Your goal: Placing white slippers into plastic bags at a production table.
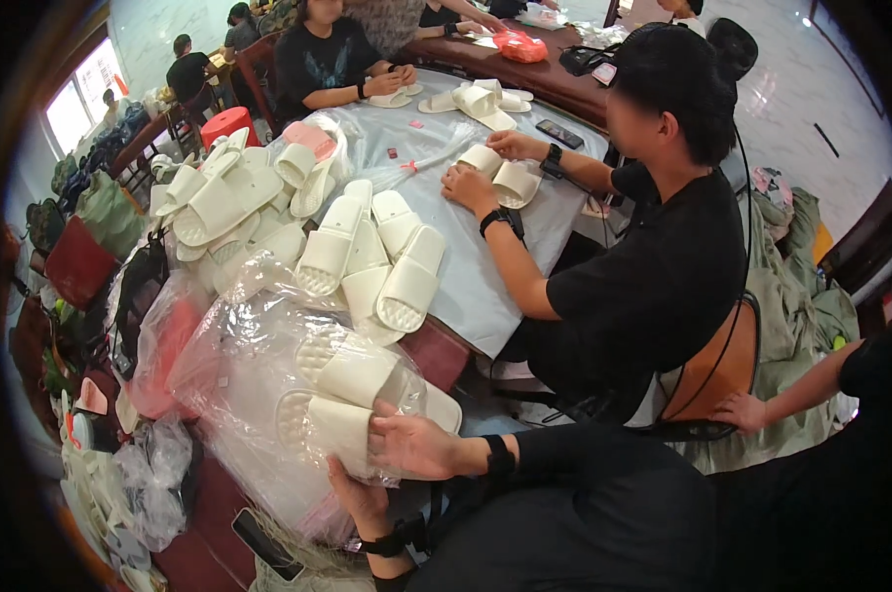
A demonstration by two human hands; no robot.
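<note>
A pair of cream slide slippers lies at the lower middle, partly under a clear plastic bag (pixel 239 395). My left hand (pixel 362 498) closes on the lower edge of the nearer slipper (pixel 335 426), its thumb raised along the side. From the right, my right hand (pixel 416 444) grips the same slipper at its strap, fingers over the opening; some fingertips are hidden by the strap and film. The other slipper (pixel 352 357) rests just beyond, touching it. Farther off lies a group of loose cream slippers (pixel 407 281).
A large heap of slippers (pixel 224 202) covers the left of the plastic-covered table (pixel 476 306). A co-worker (pixel 653 247) at right handles slippers; another person (pixel 333 59) sits across. A phone (pixel 268 543) lies near my left arm; a second phone (pixel 559 133) is on the table.
</note>
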